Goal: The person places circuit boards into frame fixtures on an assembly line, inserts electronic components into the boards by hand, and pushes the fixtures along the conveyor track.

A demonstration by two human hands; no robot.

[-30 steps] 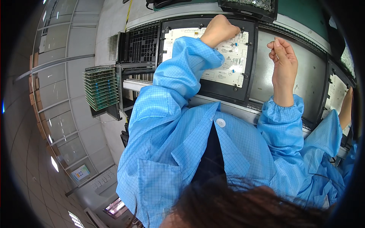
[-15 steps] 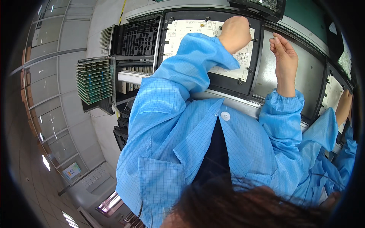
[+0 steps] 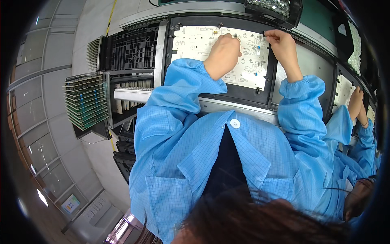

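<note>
A white printed circuit board (image 3: 227, 77) lies in a black frame (image 3: 271, 77) with small clips along its edges. My left hand (image 3: 223, 56) is closed over the board's upper middle, fingertips pressed together by a small dark part; whatever they hold is hidden. My right hand (image 3: 283, 45) is pinched at the frame's upper right corner, beside a clip; anything in its fingertips is too small to make out. A yellow component (image 3: 215, 32) stands near the board's top edge. Small blue components (image 3: 256, 74) sit on its right side.
Beyond the frame is a black bin (image 3: 276, 8) of small shiny parts. A rack of stacked green boards (image 3: 85, 101) stands at the left, near black slotted trays (image 3: 134, 49). At the right, a co-worker's hands (image 3: 356, 101) are over another white board (image 3: 343, 91).
My left hand has moved left and lower over the board, uncovering its right side. My right hand has moved left from above the grey plate to the frame's upper right corner.
</note>
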